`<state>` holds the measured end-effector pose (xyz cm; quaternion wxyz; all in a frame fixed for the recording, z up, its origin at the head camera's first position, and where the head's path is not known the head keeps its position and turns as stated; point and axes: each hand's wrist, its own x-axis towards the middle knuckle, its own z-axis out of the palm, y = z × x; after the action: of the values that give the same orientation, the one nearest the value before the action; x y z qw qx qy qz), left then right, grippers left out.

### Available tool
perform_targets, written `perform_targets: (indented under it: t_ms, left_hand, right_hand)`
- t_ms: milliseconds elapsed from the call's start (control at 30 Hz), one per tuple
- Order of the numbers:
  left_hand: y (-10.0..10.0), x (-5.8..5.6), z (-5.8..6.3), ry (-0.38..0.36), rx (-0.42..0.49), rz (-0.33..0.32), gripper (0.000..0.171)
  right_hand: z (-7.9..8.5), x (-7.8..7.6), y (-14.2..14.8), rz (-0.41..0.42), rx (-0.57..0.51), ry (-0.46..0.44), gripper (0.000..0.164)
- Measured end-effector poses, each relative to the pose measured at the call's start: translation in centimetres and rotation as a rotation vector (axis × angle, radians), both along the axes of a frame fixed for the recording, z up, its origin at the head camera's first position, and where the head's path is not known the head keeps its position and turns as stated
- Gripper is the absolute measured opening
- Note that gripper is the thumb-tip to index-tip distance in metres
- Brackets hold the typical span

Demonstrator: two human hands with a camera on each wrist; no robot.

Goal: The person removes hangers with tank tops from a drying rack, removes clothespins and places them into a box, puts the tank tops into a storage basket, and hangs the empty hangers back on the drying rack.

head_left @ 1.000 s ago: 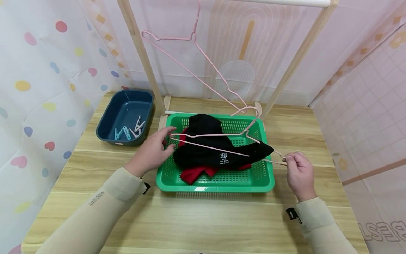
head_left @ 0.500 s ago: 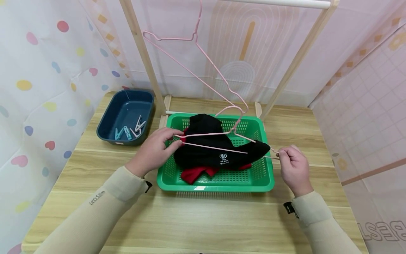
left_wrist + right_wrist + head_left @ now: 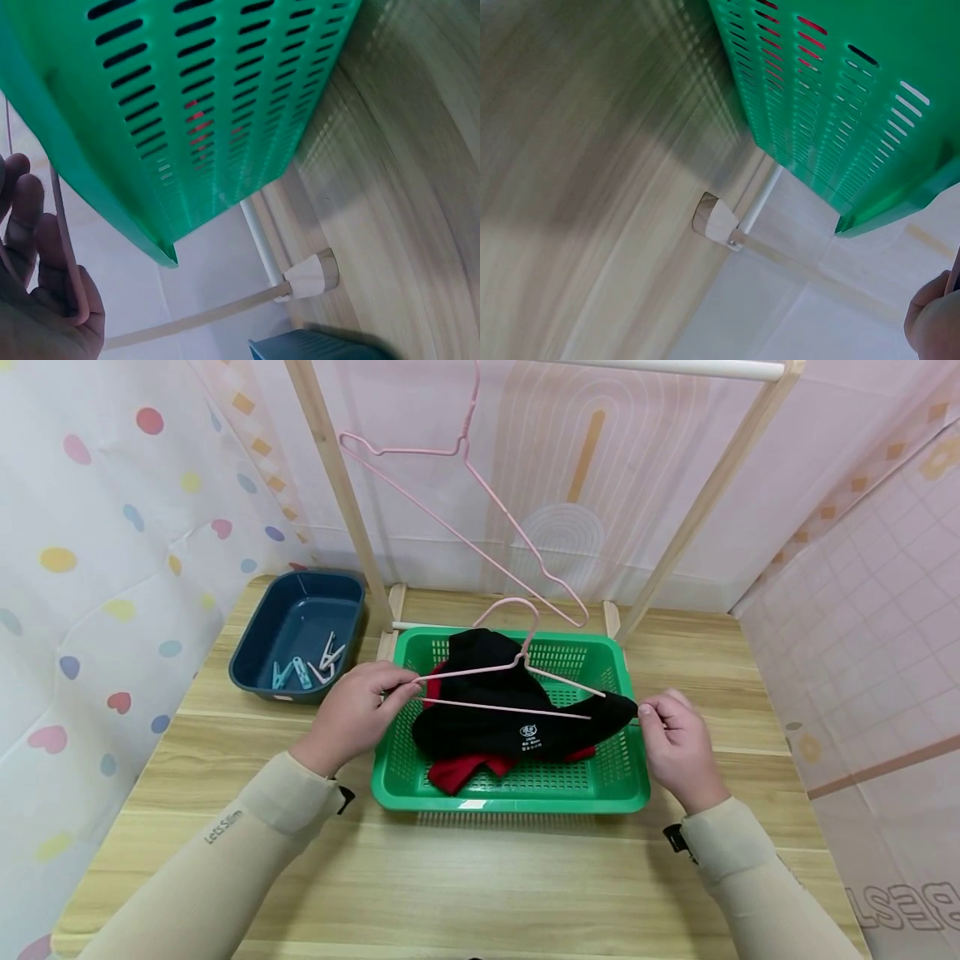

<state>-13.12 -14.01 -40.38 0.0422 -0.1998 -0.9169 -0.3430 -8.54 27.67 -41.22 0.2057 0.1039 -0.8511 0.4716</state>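
A pink clothes hanger (image 3: pixel 480 671) spans the green basket (image 3: pixel 510 804), its hook up. Its left end lies in my left hand (image 3: pixel 360 710), pinched between thumb and fingers; the left wrist view shows the hanger end (image 3: pixel 69 262) resting against the curled fingers. The hanger's right end is inside the tip of a black garment (image 3: pixel 480 727) with white print. My right hand (image 3: pixel 678 747) pinches at that tip, where cloth and hanger end meet beyond the basket's right rim. Under the black cloth a red garment (image 3: pixel 457 774) shows in the basket.
A wooden rack (image 3: pixel 337 468) with a white rail (image 3: pixel 690 368) stands behind the basket. Another pink hanger (image 3: pixel 487 485) hangs above. A dark blue tub (image 3: pixel 258 618) with several clothespins (image 3: pixel 302 673) sits at the left on the wooden table (image 3: pixel 480 885).
The hanger has slid left, its hook with it. My left hand has gone from loosely spread beside the hanger to pinching its end. My right hand has moved left to the garment's tip.
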Motion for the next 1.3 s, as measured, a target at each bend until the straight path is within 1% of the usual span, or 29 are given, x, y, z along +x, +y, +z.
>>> perform_targets:
  t_ms: [167,300,400,500,567,933,1067,1300]
  left_hand:
    - [-0.8,0.0,-0.3,0.043,0.025,0.043,0.023]
    - [-1.2,-0.2,-0.7,0.072,0.044,0.053,0.021]
    - [-1.5,-0.3,-0.9,0.097,0.053,0.052,0.020]
    - [-1.6,-0.3,-1.0,0.112,0.061,0.053,0.019]
    - [-1.7,-0.4,-0.9,0.116,0.064,0.054,0.018]
    - [-1.7,-0.4,-0.7,0.109,0.055,0.069,0.021]
    - [-1.6,-0.4,-0.6,0.108,0.039,0.066,0.022]
    - [-1.6,-0.4,-0.7,0.109,0.027,0.087,0.022]
  right_hand:
    - [0.1,-0.2,-0.3,0.068,0.003,-0.034,0.016]
    - [0.4,-0.3,-0.4,0.130,0.022,-0.067,0.029]
    - [0.7,-0.3,-0.4,0.148,0.096,-0.097,0.036]
    - [0.8,-0.3,-0.5,0.149,0.156,-0.125,0.033]
    - [0.9,-0.4,-0.5,0.147,0.166,-0.132,0.029]
    - [0.7,-0.4,-0.8,0.092,0.137,-0.068,0.014]
    - [0.7,-0.4,-0.9,0.082,0.137,-0.065,0.013]
    - [0.5,-0.4,-1.0,0.092,0.129,-0.053,0.011]
